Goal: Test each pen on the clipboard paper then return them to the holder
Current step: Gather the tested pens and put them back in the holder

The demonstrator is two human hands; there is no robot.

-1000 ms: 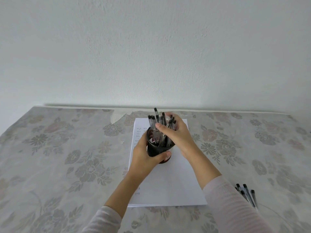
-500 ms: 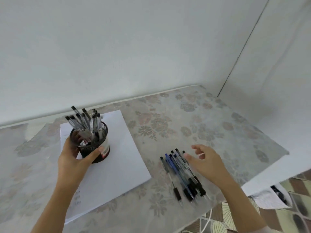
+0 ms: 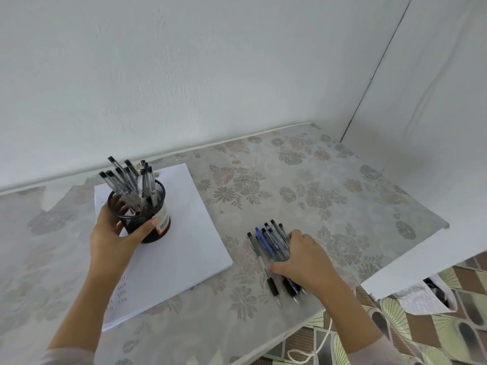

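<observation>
soft even daylight, faint shadows, wide-angle edge distortion.

The right hand covers the loose pens' middles; the left hand hides the holder's near wall; the paper's writing is illegibly small.

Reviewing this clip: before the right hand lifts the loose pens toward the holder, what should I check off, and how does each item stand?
1. Holder steadied: ok. The left hand grips the mesh pen holder, which stands upright on the paper stack.
2. Grasp on the loose pens: ok. The right hand curls round the bundle.
3. Every pen gathered: cannot tell. The leftmost pen lies at the thumb's edge.
4. Room in the holder: cannot tell; it looks crowded.
5. Path to the holder: ok; only bare paper lies between.
</observation>
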